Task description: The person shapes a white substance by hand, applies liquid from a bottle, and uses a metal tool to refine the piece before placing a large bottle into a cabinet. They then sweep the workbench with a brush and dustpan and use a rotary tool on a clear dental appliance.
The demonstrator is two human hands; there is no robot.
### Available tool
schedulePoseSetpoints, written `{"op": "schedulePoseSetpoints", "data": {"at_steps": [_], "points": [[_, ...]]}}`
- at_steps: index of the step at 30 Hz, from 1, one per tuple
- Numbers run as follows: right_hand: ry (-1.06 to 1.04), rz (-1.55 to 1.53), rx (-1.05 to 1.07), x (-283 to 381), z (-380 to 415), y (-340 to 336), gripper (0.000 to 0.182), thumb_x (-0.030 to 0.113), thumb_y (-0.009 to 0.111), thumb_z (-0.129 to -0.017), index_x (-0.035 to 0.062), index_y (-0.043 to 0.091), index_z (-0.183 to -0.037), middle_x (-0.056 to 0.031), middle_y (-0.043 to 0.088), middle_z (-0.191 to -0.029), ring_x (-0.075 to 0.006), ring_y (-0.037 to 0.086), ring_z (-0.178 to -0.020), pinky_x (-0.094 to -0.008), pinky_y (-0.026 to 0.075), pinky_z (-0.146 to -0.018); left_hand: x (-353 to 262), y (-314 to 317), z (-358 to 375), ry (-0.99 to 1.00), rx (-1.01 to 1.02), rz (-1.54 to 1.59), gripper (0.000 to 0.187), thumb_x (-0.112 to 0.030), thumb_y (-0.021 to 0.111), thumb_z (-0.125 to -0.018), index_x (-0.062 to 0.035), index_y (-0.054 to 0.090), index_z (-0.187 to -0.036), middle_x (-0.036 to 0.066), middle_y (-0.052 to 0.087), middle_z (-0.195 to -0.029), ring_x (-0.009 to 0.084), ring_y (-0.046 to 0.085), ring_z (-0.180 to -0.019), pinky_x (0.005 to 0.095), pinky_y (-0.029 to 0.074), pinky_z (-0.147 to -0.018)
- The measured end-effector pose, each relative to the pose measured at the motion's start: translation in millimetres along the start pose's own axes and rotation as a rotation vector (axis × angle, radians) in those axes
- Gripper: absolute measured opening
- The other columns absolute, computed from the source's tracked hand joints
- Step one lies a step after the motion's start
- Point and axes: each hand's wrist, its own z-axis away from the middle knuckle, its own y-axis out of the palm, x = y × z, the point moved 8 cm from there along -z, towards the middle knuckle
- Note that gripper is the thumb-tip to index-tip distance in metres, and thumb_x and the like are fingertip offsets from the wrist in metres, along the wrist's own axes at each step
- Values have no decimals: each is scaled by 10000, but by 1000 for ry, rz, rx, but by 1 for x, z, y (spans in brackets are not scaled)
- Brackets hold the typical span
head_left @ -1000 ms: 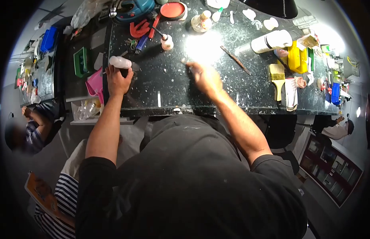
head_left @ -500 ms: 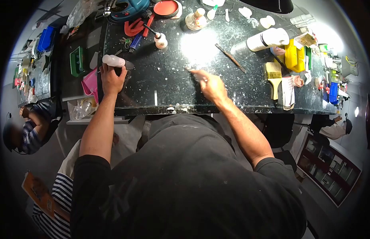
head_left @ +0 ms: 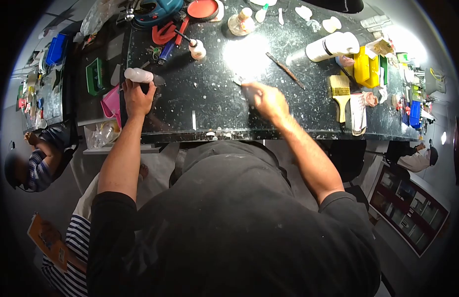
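Observation:
My left hand (head_left: 138, 101) is wrapped around a small translucent bottle with a pinkish body (head_left: 139, 75), which lies tilted sideways over the left part of the dark bench (head_left: 209, 106). Near the middle of the bench is my right hand (head_left: 270, 102), its index finger and thumb brought together and pointing left. A tiny white bit (head_left: 237, 80) shows at its fingertips; I cannot make out what it is. To the right of this hand lies a thin rusty metal tool (head_left: 285, 70). A white bottle with a dark nozzle (head_left: 197, 50) stands between and beyond both hands.
At the back sit a red round dish (head_left: 203, 9), a glass jar (head_left: 241, 24) and a blue machine (head_left: 158, 11). On the right are a large white bottle (head_left: 331, 47), a wide brush (head_left: 340, 98) and a yellow bin (head_left: 365, 68). Other people sit at both sides.
My right hand has moved slightly right and away from me, with the tiny white bit shifting the same way. My left hand stays on the bottle, nearly still.

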Motion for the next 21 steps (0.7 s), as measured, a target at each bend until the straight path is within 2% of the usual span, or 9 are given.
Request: {"op": "schedulePoseSetpoints", "data": {"at_steps": [6, 8, 10, 12, 14, 16, 18, 20, 21], "points": [[-57, 57, 58, 6, -2, 11, 307, 185, 554, -924, 276, 658, -1198, -104, 713, -1021, -309, 690, -925, -416, 550, -825, -4, -2, -1, -2, 4, -2, 563, -329, 657, -853, -81, 519, -1339, 239, 477, -1352, 457, 376, -1309, 537, 271, -1129], [73, -95, -56, -10, -10, -8, 303, 178, 561, -922, 265, 654, -1196, -105, 707, -1052, -299, 682, -970, -413, 539, -859, 1, 2, 5, -26, 21, -10, 564, -331, 657, -854, -87, 517, -1343, 239, 465, -1365, 460, 369, -1315, 538, 266, -1132], [-27, -137, -138, -5, -14, -12, 306, 162, 560, -915, 264, 655, -1187, -94, 710, -1050, -286, 683, -979, -412, 538, -868, -2, 0, 0, -5, -5, -32, 566, -331, 657, -852, -85, 516, -1342, 240, 458, -1370, 459, 370, -1314, 539, 273, -1127], [-80, 27, -4, 4, -3, 5, 302, 157, 562, -915, 264, 658, -1181, -81, 713, -1051, -287, 691, -954, -404, 544, -855, -3, -3, -5, -13, -9, -4, 566, -332, 655, -853, -81, 515, -1340, 238, 458, -1370, 459, 372, -1311, 537, 280, -1122], [1, -47, -124, -12, -7, -13, 299, 161, 533, -926, 258, 660, -1179, -84, 703, -1073, -303, 686, -952, -401, 541, -844, -11, -8, -2, 65, -72, -77, 506, -331, 682, -828, -29, 553, -1214, 230, 499, -1264, 479, 468, -1161, 533, 382, -1026], [-28, -169, -280, -34, -24, -36, 321, 149, 524, -911, 268, 659, -1177, -83, 709, -1052, -305, 689, -940, -403, 547, -833, -10, -5, 2, 52, -70, -91, 494, -327, 684, -827, -33, 558, -1203, 228, 502, -1245, 471, 471, -1151, 536, 392, -1012], [25, -17, -64, -20, -9, -24, 316, 154, 535, -913, 255, 662, -1184, -84, 712, -1064, -305, 688, -951, -393, 542, -839, -13, -11, -2, 61, -102, -57, 483, -326, 681, -828, -33, 560, -1193, 227, 505, -1227, 469, 472, -1141, 536, 395, -1007], [-3, -41, -70, -25, 0, -16, 335, 153, 539, -913, 274, 653, -1203, -76, 714, -1065, -299, 688, -964, -387, 540, -848, -10, -7, -3, 66, -89, -50, 472, -318, 680, -830, -35, 563, -1189, 227, 506, -1226, 463, 475, -1137, 536, 384, -1018], [21, -96, -145, -33, -6, -23, 344, 149, 542, -910, 292, 650, -1204, -70, 715, -1061, -295, 689, -966, -388, 541, -852, -12, -6, -4, 75, -78, -61, 470, -312, 681, -830, -33, 562, -1188, 225, 507, -1225, 457, 476, -1139, 535, 379, -1022]]}}
